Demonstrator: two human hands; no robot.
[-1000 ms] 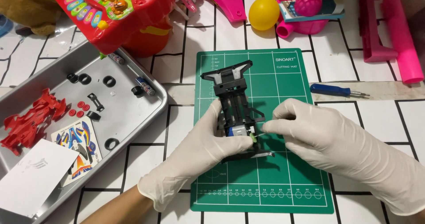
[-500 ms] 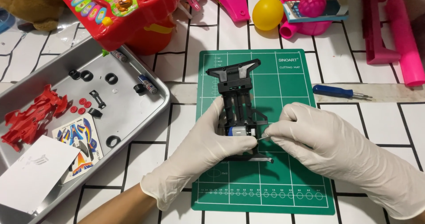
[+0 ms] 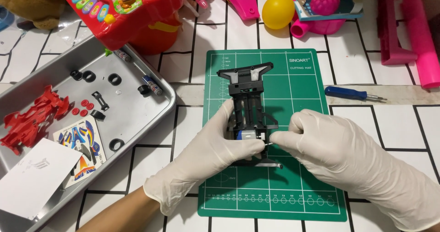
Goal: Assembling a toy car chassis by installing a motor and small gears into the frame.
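Although nothing here gives weight directly, we judge the black toy car chassis (image 3: 250,108) to be light, stiff plastic with thin, breakable struts; it lies lengthwise on the green cutting mat (image 3: 270,186), its wide bumper end pointing away from the person. On the far left we note a metal tray (image 3: 137,117) on the counter (image 3: 389,122), holding a red car body shell (image 3: 30,122), a sticker sheet (image 3: 82,142), small black tyres and two batteries. Moving right, the left hand (image 3: 206,161), gloved, is closed around the chassis's near left flank, thumb resting over the small blue-and-silver motor (image 3: 247,138); we consider the solid side rails the safe place to hold. The right hand (image 3: 339,151), gloved, comes in from the right, wrist low, with thumb and forefinger pinched together at the motor's right end; whether a small part sits between them we cannot tell. A blue-handled screwdriver (image 3: 350,93) lies beyond, untouched.
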